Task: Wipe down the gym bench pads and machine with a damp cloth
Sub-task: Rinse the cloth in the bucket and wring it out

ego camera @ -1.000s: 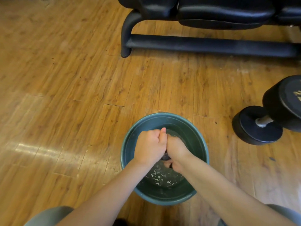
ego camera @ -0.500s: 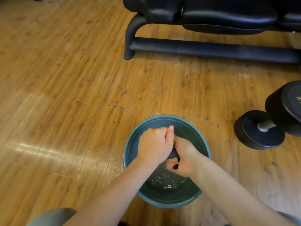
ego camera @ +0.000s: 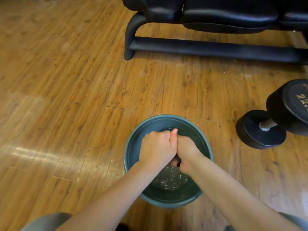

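Wood-plank flooring carries a green basin of water, with the black bench pads and machine frame beyond and a dumbbell to the right. Over the basin, the left hand and right hand are fisted together, fingers curled tight around a dark cloth, barely visible between them. Wringing probably goes best with opposite twists, low over the water, until dripping stops.
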The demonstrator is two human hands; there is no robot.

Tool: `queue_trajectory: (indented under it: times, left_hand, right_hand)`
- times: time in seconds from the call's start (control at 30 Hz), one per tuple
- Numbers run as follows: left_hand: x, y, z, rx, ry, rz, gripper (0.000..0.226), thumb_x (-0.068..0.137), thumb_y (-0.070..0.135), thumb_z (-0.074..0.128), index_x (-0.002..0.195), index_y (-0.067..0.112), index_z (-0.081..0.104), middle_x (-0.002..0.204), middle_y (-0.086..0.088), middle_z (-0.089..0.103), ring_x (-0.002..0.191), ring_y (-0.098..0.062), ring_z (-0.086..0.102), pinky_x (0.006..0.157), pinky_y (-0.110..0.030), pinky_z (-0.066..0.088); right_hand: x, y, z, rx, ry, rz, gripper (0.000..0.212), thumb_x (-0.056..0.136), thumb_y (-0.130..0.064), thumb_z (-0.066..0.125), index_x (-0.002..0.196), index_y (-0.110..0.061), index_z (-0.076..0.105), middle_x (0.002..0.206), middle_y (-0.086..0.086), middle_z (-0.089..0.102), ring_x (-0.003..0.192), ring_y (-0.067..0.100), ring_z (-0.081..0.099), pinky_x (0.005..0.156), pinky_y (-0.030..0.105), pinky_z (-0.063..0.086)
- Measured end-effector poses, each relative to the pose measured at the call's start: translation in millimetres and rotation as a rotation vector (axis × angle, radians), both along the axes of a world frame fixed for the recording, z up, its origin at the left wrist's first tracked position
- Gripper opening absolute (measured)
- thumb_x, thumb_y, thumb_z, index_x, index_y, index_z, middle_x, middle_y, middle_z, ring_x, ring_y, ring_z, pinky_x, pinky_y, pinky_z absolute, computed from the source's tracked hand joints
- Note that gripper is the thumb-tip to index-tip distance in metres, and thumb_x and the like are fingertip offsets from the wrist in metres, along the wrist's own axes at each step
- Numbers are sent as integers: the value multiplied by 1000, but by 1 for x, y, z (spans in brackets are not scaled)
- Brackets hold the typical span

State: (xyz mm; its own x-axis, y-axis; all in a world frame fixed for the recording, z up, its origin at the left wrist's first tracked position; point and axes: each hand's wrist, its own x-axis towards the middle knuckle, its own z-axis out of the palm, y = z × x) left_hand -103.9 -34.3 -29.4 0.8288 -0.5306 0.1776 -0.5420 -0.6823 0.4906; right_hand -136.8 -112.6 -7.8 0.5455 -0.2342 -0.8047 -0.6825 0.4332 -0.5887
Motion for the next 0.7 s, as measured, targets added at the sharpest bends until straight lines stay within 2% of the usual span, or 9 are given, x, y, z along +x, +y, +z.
queue_trajectory:
  times: [0.1,0.17,0.23,0.3,0.33,0.4,0.5,0.6,0.7]
  left_hand:
    - [3,6,-3,80,-198,-116,54,92,33,36,48,13,58,38,1,48,33,-16,47,35,-27,43]
    - [1,4,2,89,-191,-120,51,94,35,36,51,15,56,41,2,49,36,-17,48,37,-28,43]
    - [4,-3,20,55,44,-53,47,98,38,36,58,17,49,49,4,49,45,-16,49,44,-28,41]
    - [19,-4,39,71,397,-1,34,99,38,41,72,20,51,63,4,53,55,-13,48,49,-26,35]
    - [29,-1,47,95,542,-3,21,97,36,45,83,23,55,74,5,57,63,-12,51,53,-24,36]
    - [45,10,62,116,742,-23,4,93,29,56,97,31,56,96,7,61,85,-12,56,69,-24,42]
    - [56,23,74,-14,815,27,5,87,22,66,89,27,64,98,2,69,90,-14,62,84,-31,46]
    - [61,25,84,-160,691,176,15,83,28,71,79,14,70,78,-2,70,74,-13,60,71,-28,45]
    - [62,22,87,-334,630,260,15,83,25,71,73,15,66,72,1,63,71,-12,55,63,-24,41]
  right_hand:
    - [-6,-2,1,156,49,-3,36,89,-7,37,54,-14,44,37,-1,36,30,10,26,33,15,17]
    - [-5,-3,1,165,5,-13,34,90,-7,37,58,-13,44,39,-1,36,30,9,26,32,15,19]
    - [1,-11,0,83,-96,7,30,97,-19,37,71,-11,51,47,1,46,36,11,36,35,18,25]
    - [7,-27,2,-145,-216,132,28,98,-36,43,98,-12,57,73,2,61,58,13,55,44,23,41]
    - [9,-35,6,-267,-284,222,26,95,-37,49,109,-16,55,87,-1,62,72,12,59,55,21,46]
    - [10,-51,14,-387,-411,366,28,89,-23,62,115,-24,52,96,-7,59,85,5,57,74,18,47]
    - [10,-64,24,-472,-530,534,32,83,-4,66,99,-30,57,90,-12,58,79,-2,53,72,9,42]
    - [15,-72,30,-761,-524,543,12,82,-15,70,75,-22,62,65,-9,52,58,2,44,55,11,35]
    - [20,-81,34,-851,-585,354,30,84,-21,67,65,-1,56,61,-1,42,55,7,35,51,18,28]
